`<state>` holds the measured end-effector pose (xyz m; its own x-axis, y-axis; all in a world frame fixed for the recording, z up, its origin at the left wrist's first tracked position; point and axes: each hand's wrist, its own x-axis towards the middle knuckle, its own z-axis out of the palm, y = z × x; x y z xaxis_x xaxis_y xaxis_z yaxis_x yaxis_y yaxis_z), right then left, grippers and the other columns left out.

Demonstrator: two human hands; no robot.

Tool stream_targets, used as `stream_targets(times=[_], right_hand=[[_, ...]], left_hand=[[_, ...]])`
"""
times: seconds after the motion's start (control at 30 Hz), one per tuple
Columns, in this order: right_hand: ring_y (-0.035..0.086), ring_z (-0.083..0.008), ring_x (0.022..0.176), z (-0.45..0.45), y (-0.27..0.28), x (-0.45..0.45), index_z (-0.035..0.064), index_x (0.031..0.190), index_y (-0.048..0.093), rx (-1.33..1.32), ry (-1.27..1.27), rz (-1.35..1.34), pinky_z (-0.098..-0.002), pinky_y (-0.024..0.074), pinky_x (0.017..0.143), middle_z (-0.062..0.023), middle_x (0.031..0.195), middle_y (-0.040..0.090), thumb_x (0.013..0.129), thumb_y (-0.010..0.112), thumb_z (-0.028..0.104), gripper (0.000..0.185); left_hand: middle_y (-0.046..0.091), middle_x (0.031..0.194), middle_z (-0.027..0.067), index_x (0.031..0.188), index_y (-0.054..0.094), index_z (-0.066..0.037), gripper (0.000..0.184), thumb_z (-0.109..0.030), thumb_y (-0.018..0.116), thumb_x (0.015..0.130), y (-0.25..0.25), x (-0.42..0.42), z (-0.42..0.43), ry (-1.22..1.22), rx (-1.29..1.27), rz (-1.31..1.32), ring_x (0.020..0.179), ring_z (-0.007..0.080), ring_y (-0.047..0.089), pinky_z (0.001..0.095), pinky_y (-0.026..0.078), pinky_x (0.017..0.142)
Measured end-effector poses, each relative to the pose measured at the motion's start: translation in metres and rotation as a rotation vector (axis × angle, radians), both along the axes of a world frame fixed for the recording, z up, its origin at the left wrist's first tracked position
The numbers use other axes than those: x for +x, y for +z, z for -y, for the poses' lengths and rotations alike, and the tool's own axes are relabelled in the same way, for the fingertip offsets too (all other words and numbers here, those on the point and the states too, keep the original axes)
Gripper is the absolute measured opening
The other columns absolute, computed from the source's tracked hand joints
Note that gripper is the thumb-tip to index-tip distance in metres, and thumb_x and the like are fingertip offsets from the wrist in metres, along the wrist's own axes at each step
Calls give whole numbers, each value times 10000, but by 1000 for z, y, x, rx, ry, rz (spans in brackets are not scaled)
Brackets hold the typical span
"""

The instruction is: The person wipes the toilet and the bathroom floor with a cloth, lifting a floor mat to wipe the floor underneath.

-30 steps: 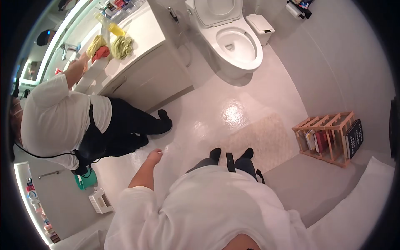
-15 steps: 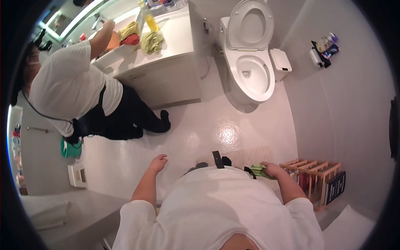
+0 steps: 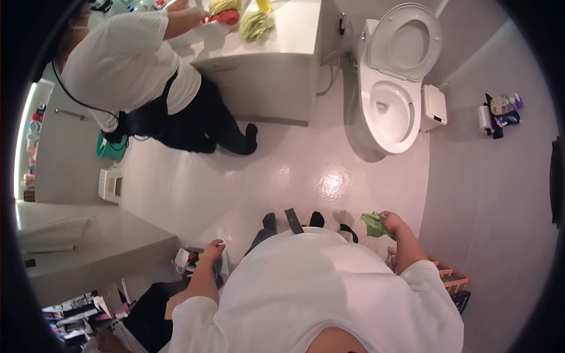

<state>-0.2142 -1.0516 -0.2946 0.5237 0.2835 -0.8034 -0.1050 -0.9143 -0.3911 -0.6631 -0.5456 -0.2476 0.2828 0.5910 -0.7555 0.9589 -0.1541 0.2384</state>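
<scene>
In the head view, my right hand [image 3: 393,222] grips a crumpled green cloth [image 3: 373,224], which hangs from the fingers above the floor near the wall. My left hand [image 3: 213,250] is held low on the other side of my body. Its fingers are curled together, with a small whitish spot at the tips that I cannot make out. Ahead on the right stands a white toilet [image 3: 385,109] with its lid up.
A co-worker [image 3: 138,76] in a white shirt stands at the washbasin counter [image 3: 294,35], where yellow-green cloths [image 3: 257,26] and a red cloth [image 3: 226,16] lie. A small white bin [image 3: 434,106] sits beside the toilet. A wooden rack [image 3: 453,276] is by my right arm, a grey ledge [image 3: 118,244] at left.
The view has shifted, so the toilet and counter appear further right and a room at lower left shows. My right hand with the green cloth has moved forward, away from the rack.
</scene>
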Motion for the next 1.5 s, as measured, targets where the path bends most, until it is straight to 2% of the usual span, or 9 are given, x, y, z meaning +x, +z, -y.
stream_targets(times=[0.3, 0.53, 0.8, 0.87, 1.0, 1.07, 1.17, 1.43, 1.5], right_hand=[[604, -250, 829, -49, 8, -11, 145, 1106, 563, -170, 279, 9, -344, 475, 738, -154, 922, 623, 756, 529, 111, 353], [601, -237, 852, -108, 27, -45, 158, 1138, 541, -119, 150, 52, -341, 475, 756, -147, 964, 615, 775, 533, 122, 365], [596, -248, 877, -185, 38, -99, 161, 1124, 547, -60, 143, 136, -349, 470, 771, -148, 966, 615, 767, 584, 169, 359], [596, -254, 882, -196, 32, -113, 148, 1107, 554, -54, 127, 152, -352, 470, 774, -150, 967, 615, 769, 586, 178, 341], [597, -264, 881, -218, 39, -133, 128, 1087, 562, -61, 115, 218, -350, 468, 779, -153, 959, 618, 774, 589, 195, 321], [598, -266, 877, -228, 53, -141, 126, 1083, 561, -59, 77, 240, -348, 468, 779, -153, 950, 620, 776, 591, 201, 317], [602, -273, 871, -231, 50, -145, 122, 1069, 566, -57, 51, 275, -345, 470, 772, -155, 934, 623, 782, 592, 217, 303], [589, -296, 920, -240, 61, -137, 93, 1093, 557, -82, 112, 194, -362, 454, 807, -161, 995, 612, 755, 614, 294, 398], [588, -298, 924, -237, 56, -125, 84, 1096, 557, -90, 170, 193, -362, 453, 812, -159, 1002, 612, 745, 623, 328, 433]], left_hand=[[594, 1048, 145, 1122, 545, -126, 385, -335, 554, 799, 4, 13, 7, -35, -15, 77, 995, 284, 555, 361, 437, 849], [601, 1030, 132, 1113, 547, -127, 386, -335, 569, 788, 18, -3, -53, 36, 62, 241, 989, 282, 556, 368, 442, 839], [621, 947, 158, 1072, 566, -131, 346, -345, 546, 800, -48, -125, -117, 121, 21, 173, 929, 326, 576, 374, 456, 813], [618, 961, 161, 1067, 566, -127, 344, -345, 547, 802, -84, -160, -134, 46, 41, 110, 937, 328, 572, 385, 455, 817], [588, 1042, 144, 1078, 557, -112, 323, -286, 545, 806, -96, -202, -159, -834, 292, 152, 951, 308, 569, 392, 458, 818], [612, 985, 143, 1072, 566, -95, 336, -267, 560, 783, -93, -211, -164, -809, 303, 253, 896, 266, 598, 368, 474, 776], [630, 920, 143, 1063, 582, -94, 347, -273, 563, 766, -26, -167, -150, 135, 32, 130, 822, 243, 620, 357, 484, 728], [646, 876, 79, 1068, 583, -94, 300, -249, 516, 820, -48, -140, -182, 367, 19, 439, 749, 157, 619, 297, 483, 652], [592, 1059, 35, 1136, 528, -59, 305, -228, 471, 887, 41, -101, -205, 589, -22, 902, 951, 122, 555, 286, 456, 795]])
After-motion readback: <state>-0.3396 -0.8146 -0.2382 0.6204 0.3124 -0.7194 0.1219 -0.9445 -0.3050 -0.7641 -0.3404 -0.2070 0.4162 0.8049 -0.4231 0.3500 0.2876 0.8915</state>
